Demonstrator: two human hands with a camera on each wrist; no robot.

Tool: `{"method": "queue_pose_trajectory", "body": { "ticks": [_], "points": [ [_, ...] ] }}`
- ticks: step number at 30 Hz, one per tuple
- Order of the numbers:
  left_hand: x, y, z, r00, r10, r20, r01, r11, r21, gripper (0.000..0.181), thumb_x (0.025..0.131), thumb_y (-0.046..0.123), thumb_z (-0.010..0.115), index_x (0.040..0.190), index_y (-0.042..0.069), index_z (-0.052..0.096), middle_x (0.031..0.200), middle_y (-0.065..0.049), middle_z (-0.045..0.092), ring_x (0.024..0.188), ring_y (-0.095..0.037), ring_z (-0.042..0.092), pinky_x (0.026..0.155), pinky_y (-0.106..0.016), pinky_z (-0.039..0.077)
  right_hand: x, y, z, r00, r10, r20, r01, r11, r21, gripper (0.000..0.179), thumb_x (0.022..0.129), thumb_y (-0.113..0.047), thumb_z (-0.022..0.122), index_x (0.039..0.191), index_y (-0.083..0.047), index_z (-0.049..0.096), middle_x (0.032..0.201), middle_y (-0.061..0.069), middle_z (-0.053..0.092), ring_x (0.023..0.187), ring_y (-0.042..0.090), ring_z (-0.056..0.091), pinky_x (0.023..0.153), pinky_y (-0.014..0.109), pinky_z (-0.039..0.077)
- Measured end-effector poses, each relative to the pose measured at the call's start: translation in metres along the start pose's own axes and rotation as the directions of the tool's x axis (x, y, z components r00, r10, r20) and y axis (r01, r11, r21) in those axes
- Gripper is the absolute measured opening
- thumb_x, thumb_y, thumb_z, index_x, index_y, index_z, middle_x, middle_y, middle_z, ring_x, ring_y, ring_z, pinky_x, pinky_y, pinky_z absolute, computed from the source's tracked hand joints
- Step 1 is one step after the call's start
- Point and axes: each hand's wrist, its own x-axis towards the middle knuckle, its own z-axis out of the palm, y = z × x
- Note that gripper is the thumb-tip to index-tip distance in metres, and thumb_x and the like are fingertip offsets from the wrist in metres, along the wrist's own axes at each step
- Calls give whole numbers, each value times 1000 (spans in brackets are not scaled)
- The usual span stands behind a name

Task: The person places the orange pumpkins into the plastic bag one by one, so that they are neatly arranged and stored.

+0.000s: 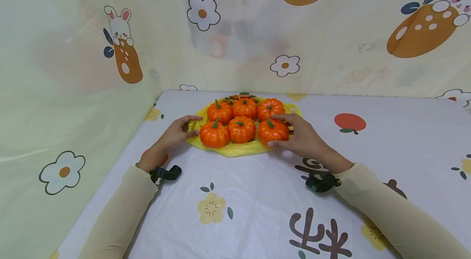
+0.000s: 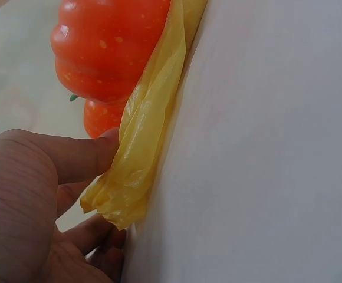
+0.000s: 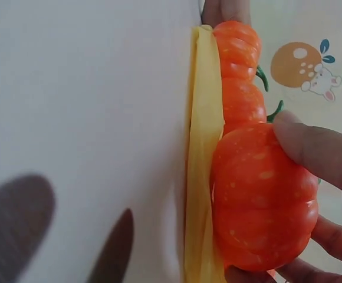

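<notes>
Several small orange toy pumpkins [image 1: 241, 130] with green stems sit in two rows on a yellow plastic bag [image 1: 235, 151] laid on the table. My right hand [image 1: 303, 134] grips the front right pumpkin [image 1: 273, 131], thumb on its near side and fingers around its far side. In the right wrist view, that pumpkin [image 3: 262, 194] sits low beside the bag's raised edge [image 3: 201, 159]. My left hand [image 1: 178, 132] is at the bag's left end, beside the front left pumpkin [image 1: 214, 134]. Its thumb [image 2: 85, 156] touches the crumpled bag edge [image 2: 138, 159], with the fingers spread apart below.
A white tablecloth [image 1: 191, 193] printed with flowers and fruit covers the table. Behind it hangs a pale curtain [image 1: 239, 46] with rabbit and flower prints, and another panel [image 1: 66, 108] closes off the left side. Dark wrist cameras [image 1: 320, 182] are strapped on both arms.
</notes>
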Motion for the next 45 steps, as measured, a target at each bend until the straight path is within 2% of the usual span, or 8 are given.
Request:
{"method": "queue_pose_trajectory", "body": {
  "ticks": [7, 11, 17, 30, 40, 45],
  "points": [
    [1, 0, 0, 1000, -25, -4, 25, 1000, 12, 47, 93, 21, 68, 139, 20, 53, 156, -10, 39, 147, -32, 29, 122, -51, 22, 2, 2, 5, 1000, -2, -9, 1, 999, -40, 77, 77, -37, 84, 142, -14, 51, 146, 15, 48, 125, 36, 51, 102, 52, 48],
    [-1, 2, 0, 999, -39, -1, 39, 999, 12, 47, 94, 21, 67, 139, 21, 53, 156, -9, 38, 147, -32, 29, 122, -50, 22, 2, 3, 5, 1000, 7, -12, -7, 1000, -30, 74, 77, -36, 84, 140, -14, 52, 145, 15, 48, 126, 36, 51, 103, 53, 48],
    [-1, 2, 0, 999, -38, 6, 38, 999, 15, 47, 94, 21, 67, 139, 21, 53, 156, -10, 38, 146, -32, 29, 122, -51, 22, 1, 1, 7, 1000, 11, -12, -11, 1000, -2, 66, 78, -32, 84, 134, -12, 55, 141, 16, 47, 129, 36, 47, 104, 53, 47],
    [-2, 2, 0, 1000, -27, 3, 27, 999, 16, 47, 94, 21, 67, 139, 20, 53, 155, -10, 39, 145, -32, 30, 122, -51, 22, 1, 0, 7, 999, 38, 16, -38, 999, 5, 63, 81, -28, 81, 135, -11, 54, 143, 17, 44, 129, 38, 47, 105, 54, 46],
    [-4, 4, -1, 1000, -25, 1, 24, 1000, 16, 47, 94, 21, 66, 139, 20, 53, 156, -11, 39, 144, -33, 32, 122, -51, 23, 0, 1, 8, 1000, -8, 26, 9, 1000, -29, 62, 84, -30, 79, 137, -12, 53, 140, 18, 45, 125, 38, 49, 103, 54, 48],
    [-5, 5, -1, 1000, -30, 2, 30, 999, 13, 48, 94, 21, 67, 139, 21, 53, 156, -11, 38, 142, -33, 33, 121, -51, 24, 0, 2, 6, 999, -6, 43, 7, 1000, -23, 62, 84, -32, 79, 138, -15, 53, 140, 16, 44, 126, 36, 47, 104, 53, 47]
  ]
}}
